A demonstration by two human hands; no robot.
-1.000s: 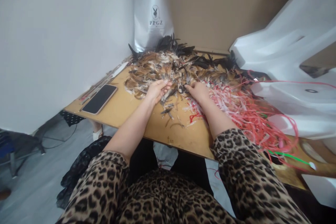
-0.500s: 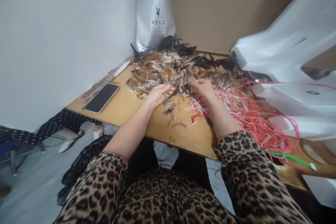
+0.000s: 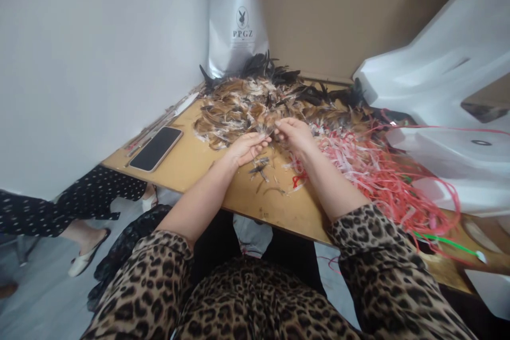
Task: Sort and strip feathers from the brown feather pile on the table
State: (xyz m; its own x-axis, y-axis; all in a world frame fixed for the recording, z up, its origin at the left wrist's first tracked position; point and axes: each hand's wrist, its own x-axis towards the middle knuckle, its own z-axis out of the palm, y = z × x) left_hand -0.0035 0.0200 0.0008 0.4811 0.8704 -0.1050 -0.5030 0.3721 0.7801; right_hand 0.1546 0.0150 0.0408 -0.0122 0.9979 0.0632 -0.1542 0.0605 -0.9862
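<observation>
A heap of brown, white and black feathers [image 3: 255, 103] covers the far part of a wooden table [image 3: 199, 162]. My left hand [image 3: 247, 147] is at the heap's near edge, fingers curled around a few feathers. My right hand [image 3: 295, 134] is close beside it, thumb and fingers pinched on a feather tip between the two hands. A few loose feathers [image 3: 261, 169] lie on the wood just below my hands. Both forearms are bare, with leopard-print sleeves pushed up.
Red and white plastic strips [image 3: 374, 170] tangle to the right. A black phone [image 3: 156, 148] lies at the left. A silver bag [image 3: 238, 21] stands at the back, white foam blocks [image 3: 438, 90] at the right. Another person's leg in dotted cloth [image 3: 67, 207] is beside the table.
Both hands have lifted slightly off the heap and come together with feathers pinched. A person's leg has stepped into view at the left.
</observation>
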